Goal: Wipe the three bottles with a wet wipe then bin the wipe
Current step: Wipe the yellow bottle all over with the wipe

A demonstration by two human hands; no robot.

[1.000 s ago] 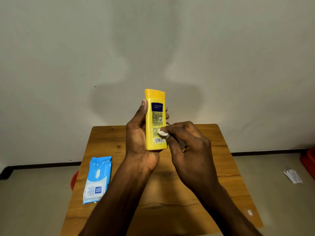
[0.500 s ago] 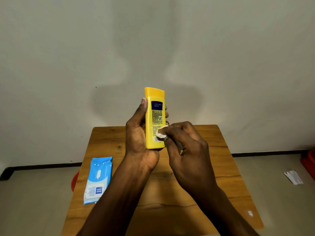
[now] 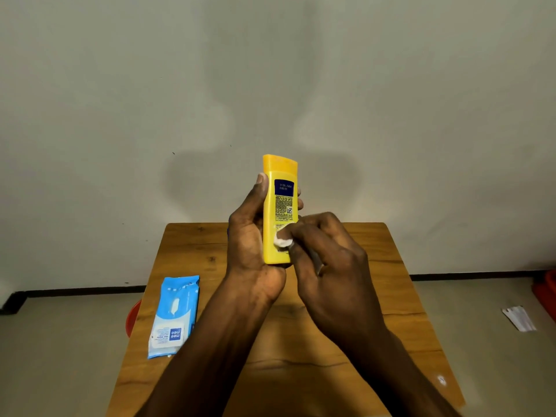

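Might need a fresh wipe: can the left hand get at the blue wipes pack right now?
Probably not yet: the left hand grips the yellow bottle. The blue wipes pack lies uncovered on the table, on its side.

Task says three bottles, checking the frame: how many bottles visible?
1. The yellow bottle is held upright above the table in the left hand, while the right hand presses a wipe to it. Others may be out of view.
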